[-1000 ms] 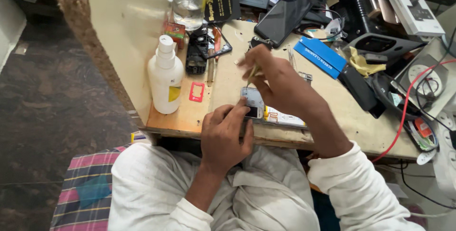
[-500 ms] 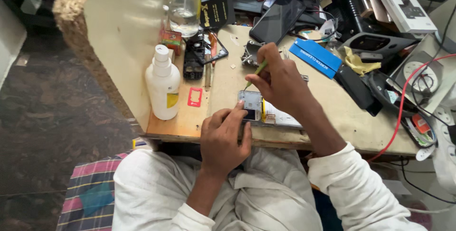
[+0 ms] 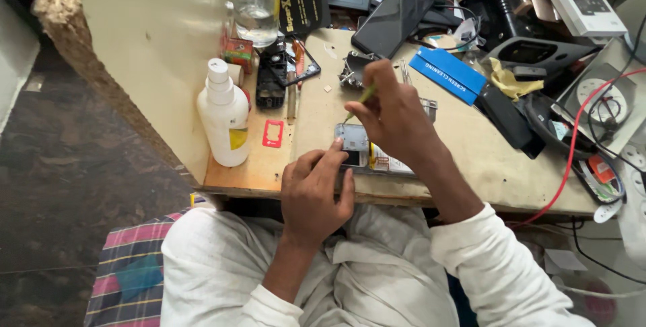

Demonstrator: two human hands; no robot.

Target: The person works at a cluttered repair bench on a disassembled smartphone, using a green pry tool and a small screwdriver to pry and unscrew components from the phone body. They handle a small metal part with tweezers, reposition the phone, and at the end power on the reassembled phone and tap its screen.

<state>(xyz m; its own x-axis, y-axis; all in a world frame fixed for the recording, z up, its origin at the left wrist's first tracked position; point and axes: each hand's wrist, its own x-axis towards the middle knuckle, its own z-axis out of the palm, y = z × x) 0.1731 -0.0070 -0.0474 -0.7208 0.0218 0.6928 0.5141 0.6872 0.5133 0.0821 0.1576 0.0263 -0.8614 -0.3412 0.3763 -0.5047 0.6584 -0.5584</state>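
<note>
An opened phone [image 3: 363, 151] with its inner boards showing lies flat near the front edge of the wooden worktable [image 3: 464, 165]. My left hand [image 3: 315, 192] rests at its near left end, fingertips pressing on the phone's edge. My right hand [image 3: 393, 117] hovers over the phone and pinches a thin green-handled tool [image 3: 356, 105], whose tip points down at the phone's upper part. Much of the phone's right half is hidden under my right hand and wrist.
A white squeeze bottle [image 3: 223, 115] stands left, a small red frame [image 3: 272, 133] beside it. Behind are a clear glass jar [image 3: 256, 1], a black phone frame [image 3: 277, 75], a blue flat pack [image 3: 447, 70], dark phones, a yellow cloth [image 3: 506, 79] and red cable [image 3: 572, 159] right.
The view has shifted slightly. My right hand has moved a little with the tool over the phone; my left hand stays at the phone's edge.
</note>
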